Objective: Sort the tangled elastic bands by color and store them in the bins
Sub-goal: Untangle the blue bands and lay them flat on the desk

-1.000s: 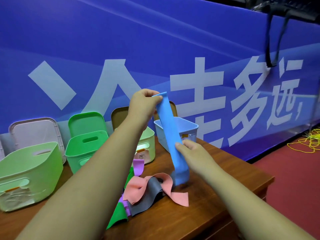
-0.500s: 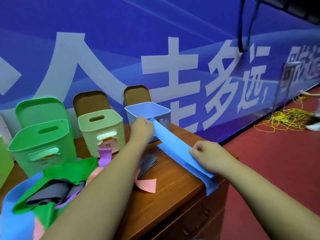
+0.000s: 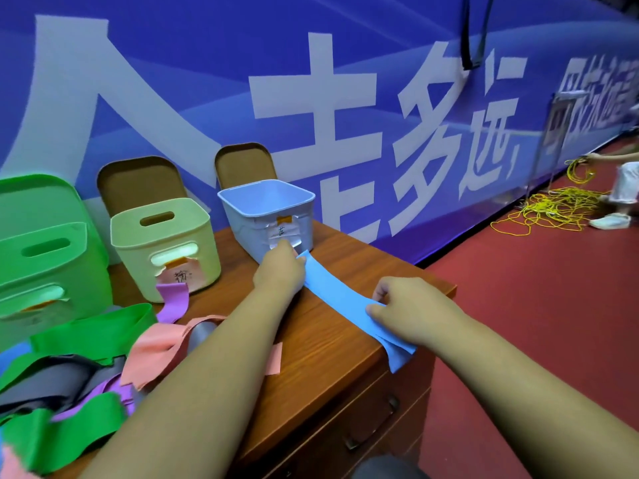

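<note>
Left hand (image 3: 280, 271) is pinching the far end of 1 blue elastic band (image 3: 335, 295) just beside the blue bin (image 3: 266, 216), right hand (image 3: 411, 305) is pinching its near end, the band lying flat on the wooden desk (image 3: 328, 344), tip overhanging the edge.

The green bin (image 3: 41, 257) and the tangled bands (image 3: 69, 375) run off the left edge; the blue bin's label (image 3: 281, 230) is unreadable.

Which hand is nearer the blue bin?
Left. The left hand is just in front of the blue bin; the right hand is back by the table edge. Both grip the blue band.
</note>
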A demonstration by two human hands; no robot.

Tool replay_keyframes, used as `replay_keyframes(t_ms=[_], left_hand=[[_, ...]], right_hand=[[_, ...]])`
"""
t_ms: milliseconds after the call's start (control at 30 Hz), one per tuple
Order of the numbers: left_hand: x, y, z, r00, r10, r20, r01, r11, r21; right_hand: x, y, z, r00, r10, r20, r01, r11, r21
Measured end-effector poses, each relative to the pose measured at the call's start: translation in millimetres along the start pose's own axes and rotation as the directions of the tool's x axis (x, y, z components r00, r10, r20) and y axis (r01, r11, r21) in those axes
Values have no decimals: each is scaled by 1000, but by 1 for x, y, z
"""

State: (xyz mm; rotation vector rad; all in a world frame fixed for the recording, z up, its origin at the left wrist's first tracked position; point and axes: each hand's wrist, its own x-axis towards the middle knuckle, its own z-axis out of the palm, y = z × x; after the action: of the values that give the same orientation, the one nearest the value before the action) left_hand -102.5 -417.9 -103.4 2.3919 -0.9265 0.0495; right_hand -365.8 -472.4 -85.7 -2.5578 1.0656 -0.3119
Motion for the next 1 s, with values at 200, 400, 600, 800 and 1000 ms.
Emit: replay_keyframes(t_ms=[200,400,600,800,1000], left_hand=[[2,1,7,1000,0,-20,1,997,82],[1,0,9,1000,-7,-16,8,995,98],[-6,7,3,999,31,-19,-28,988,152],[-20,15,-46,999,41,10,-42,994,98],[-54,-3,-119,991,112,77,-115,992,41]], right_hand=[[-2,1,1,1000,-10,-8,10,1000,18],[-6,-1,1,999,-42,-22,40,995,-87],[-15,-10,0,992,-108,-61,84,944,-319],[-18,-24,-10,999,33,-8,-33,934,-356],[-19,-74,-9,1000,-1,12,4,971,-238]])
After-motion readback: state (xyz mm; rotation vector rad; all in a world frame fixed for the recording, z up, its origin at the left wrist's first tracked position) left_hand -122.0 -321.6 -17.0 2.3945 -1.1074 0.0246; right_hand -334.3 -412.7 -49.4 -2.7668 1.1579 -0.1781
